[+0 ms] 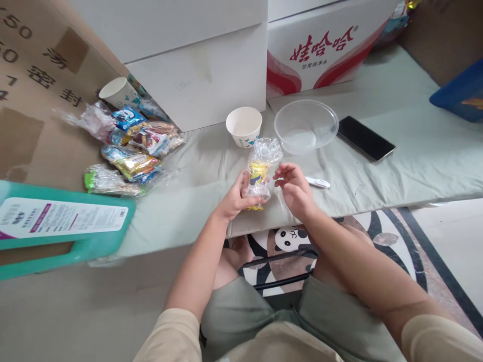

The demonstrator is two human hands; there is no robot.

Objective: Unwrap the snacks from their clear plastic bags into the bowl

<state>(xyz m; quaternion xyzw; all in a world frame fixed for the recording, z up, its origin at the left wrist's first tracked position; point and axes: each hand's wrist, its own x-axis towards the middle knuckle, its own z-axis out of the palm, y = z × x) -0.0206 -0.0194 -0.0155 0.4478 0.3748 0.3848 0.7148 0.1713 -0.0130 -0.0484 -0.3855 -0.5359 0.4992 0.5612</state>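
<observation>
1. Here's the packet (258,173), left of the bowl (304,140) and on the person's side of it; the left hand (231,202) has it gripped, thumb across its lower front, fingers round the far side.
2. Now the long axis; it runs away from the person, leaning a touch right, its crumpled clear end toward the bowl, its yellow end pointing back at the person; most of the packet rises beyond the left thumb.
3. And the right hand (297,195), on the person's side of the bowl; fingers loosely curled, nothing seen in them, tips facing the packet's right flank; the left is the nearer, while whether the right brushes the wrap, I cannot tell.
4. Around the bowl: cup (244,139) just left; phone (366,137) just right; white stick (319,182) nearer the person, partly behind the right hand; snacks (138,141) well left.
</observation>
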